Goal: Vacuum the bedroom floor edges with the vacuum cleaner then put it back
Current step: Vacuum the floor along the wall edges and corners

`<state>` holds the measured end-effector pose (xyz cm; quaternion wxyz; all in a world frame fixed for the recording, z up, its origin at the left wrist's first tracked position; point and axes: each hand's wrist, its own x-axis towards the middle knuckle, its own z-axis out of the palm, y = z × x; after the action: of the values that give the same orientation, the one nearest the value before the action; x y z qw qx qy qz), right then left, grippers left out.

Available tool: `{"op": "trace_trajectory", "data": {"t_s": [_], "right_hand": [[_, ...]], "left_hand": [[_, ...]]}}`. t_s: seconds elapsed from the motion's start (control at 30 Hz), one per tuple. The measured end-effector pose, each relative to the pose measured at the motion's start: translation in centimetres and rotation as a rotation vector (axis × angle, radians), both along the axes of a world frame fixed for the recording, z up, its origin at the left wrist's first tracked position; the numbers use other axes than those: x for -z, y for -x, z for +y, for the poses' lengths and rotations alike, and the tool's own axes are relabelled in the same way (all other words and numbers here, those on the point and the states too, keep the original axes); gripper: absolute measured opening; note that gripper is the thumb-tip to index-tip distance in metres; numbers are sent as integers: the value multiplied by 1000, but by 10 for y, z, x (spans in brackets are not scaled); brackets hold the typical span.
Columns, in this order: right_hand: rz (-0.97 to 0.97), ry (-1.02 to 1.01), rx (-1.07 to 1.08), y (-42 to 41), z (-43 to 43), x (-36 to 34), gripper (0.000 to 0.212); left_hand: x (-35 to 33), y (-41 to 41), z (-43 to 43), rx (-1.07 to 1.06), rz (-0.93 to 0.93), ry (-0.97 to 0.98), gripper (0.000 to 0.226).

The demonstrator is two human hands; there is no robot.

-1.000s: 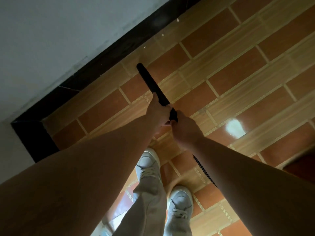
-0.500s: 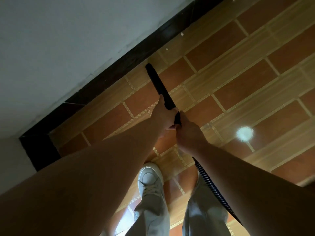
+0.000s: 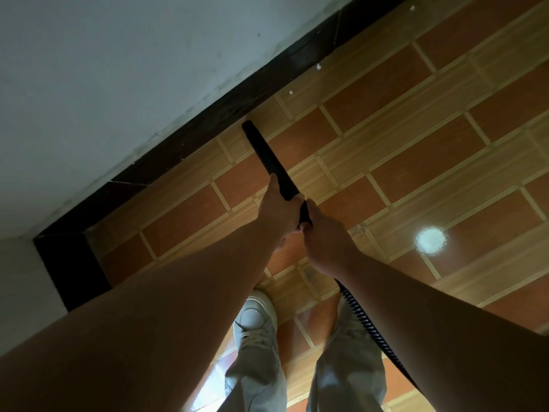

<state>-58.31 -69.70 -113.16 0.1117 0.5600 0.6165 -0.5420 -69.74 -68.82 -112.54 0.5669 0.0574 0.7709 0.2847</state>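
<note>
A black vacuum nozzle tube [image 3: 267,157] slants down to the tiled floor, its tip close beside the dark skirting board [image 3: 208,120]. My left hand [image 3: 280,211] grips the tube's lower part. Just behind it my right hand [image 3: 325,237] grips the tube's end, where the black ribbed hose [image 3: 365,322] leaves and runs back under my right forearm. The vacuum's body is out of view.
A white wall [image 3: 118,69] rises above the skirting, with an inner corner at the left [image 3: 59,248]. Small white crumbs [image 3: 318,66] lie on the orange-brown tiles near the skirting. My white shoe [image 3: 255,319] and light trousers stand below my arms.
The nozzle tip has slid forward and right along the floor until it lies next to the skirting. My feet have stepped forward, and both hands keep their grip.
</note>
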Motion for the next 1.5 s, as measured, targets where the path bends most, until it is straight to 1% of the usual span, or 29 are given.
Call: {"op": "trace_trajectory", "data": {"t_s": [0.1,0.2,0.27,0.33,0.37,0.5,0.6,0.77,1.1,1.2,1.27,1.33,1.43,1.5], "right_hand": [[-1,-20,38,-4,2,2,56],[41,12,3,-8,10,-1,54],[60,35,-34,-10,14,-3,52],[76,34,-58,-13,14,-1,51],[82,28,-64,-13,13,1,50],[58,-2,-19,-20,11,8,52],[21,-26,51,-27,12,10,54],[26,-48,99,-41,22,11,49],[25,-31,133,-67,39,0,50],[5,12,115,-73,44,-6,52],[4,19,104,-75,47,-12,49],[19,16,97,-76,56,-18,43],[107,31,110,-70,72,-22,32],[146,21,130,-64,79,-22,41]], "left_hand": [[0,-7,8,67,34,-7,80],[0,-12,10,57,78,11,76],[2,-12,5,43,104,23,65],[3,-12,1,24,112,16,47],[3,-12,1,9,104,15,47],[0,-22,11,4,61,36,71],[0,-32,25,77,52,29,79],[-4,-44,42,119,18,36,79],[-15,-69,64,192,18,48,82],[-20,-76,69,157,-11,74,82],[-21,-79,70,126,-30,87,82],[-21,-79,74,134,-11,80,82],[-18,-72,83,190,77,85,82],[-14,-67,89,205,100,78,83]]}}
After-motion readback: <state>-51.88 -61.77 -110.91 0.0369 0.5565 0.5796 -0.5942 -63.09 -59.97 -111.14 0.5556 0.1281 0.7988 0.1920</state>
